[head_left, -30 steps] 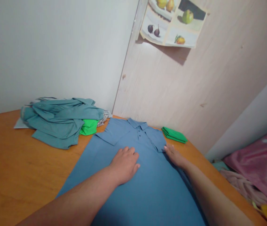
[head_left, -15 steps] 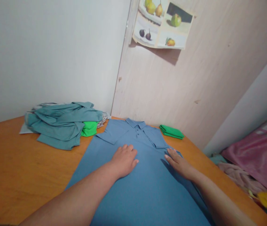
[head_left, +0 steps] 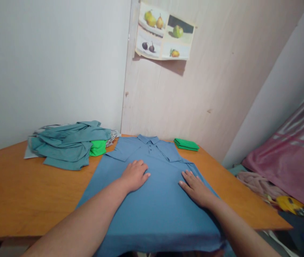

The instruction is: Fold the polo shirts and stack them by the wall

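A blue polo shirt (head_left: 157, 203) lies spread front side up, its collar toward the wall and both sleeves turned in over the chest. Its lower end hangs over the table's near edge. My left hand (head_left: 135, 175) rests palm down on the left of the shirt, below the left sleeve. On the right side, my right hand (head_left: 194, 187) lies flat on the cloth with fingers extended. Neither hand grips anything.
The orange wooden table (head_left: 10, 192) meets the wall. At back left sits a heap of teal garments (head_left: 66, 142) with a bright green cloth (head_left: 97, 148). A folded green cloth (head_left: 186, 144) lies at back right. Pink fabric (head_left: 288, 167) hangs beyond the right edge.
My right hand has come down onto the shirt and moved slightly toward me. The left hand stays on the cloth. The view has shifted, showing the table's near edge.
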`<state>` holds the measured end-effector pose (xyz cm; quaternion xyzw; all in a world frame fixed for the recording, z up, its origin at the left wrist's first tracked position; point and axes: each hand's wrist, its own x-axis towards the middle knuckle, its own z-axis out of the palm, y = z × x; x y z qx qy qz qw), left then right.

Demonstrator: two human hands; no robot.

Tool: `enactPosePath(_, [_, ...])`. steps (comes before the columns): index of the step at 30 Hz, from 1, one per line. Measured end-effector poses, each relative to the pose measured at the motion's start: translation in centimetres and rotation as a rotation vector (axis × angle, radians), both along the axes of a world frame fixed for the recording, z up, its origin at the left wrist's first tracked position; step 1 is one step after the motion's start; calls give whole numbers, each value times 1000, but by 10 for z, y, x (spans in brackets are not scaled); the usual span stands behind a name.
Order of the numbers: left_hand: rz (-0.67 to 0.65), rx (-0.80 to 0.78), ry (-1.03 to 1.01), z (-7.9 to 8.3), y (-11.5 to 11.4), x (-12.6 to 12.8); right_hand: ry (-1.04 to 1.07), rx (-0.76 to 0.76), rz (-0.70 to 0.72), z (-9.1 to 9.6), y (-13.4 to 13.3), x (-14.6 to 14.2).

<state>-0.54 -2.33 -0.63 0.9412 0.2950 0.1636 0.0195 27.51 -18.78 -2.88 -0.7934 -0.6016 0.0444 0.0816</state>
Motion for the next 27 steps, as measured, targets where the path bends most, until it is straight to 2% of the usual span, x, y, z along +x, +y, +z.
enactPosePath(5, [1, 29, -14, -3, 2, -1, -6, 8, -38, -5, -20, 20])
enactPosePath(10, [17, 34, -1, -1, 0, 0, -24, 55, -150, -8, -47, 45])
enactPosePath(13, [17, 45, 12, 1, -3, 2, -21, 127, -179, -9, -63, 41])
enactPosePath(15, [20, 63, 30, 3, -4, 3, -9, 147, -125, -10, -72, 32])
enactPosePath(18, [35, 90, 71, 7, -7, 3, -8, 103, -49, -11, -83, 21])
enactPosePath(20, [45, 99, 95, 10, -10, 0, -17, 81, -74, -11, -89, 21])
enactPosePath(24, [32, 84, 127, 15, -25, -16, -33, 124, -185, -13, -104, 31])
enactPosePath(27, [-5, 27, 132, 14, -39, -35, -29, 150, -148, -19, -114, 35])
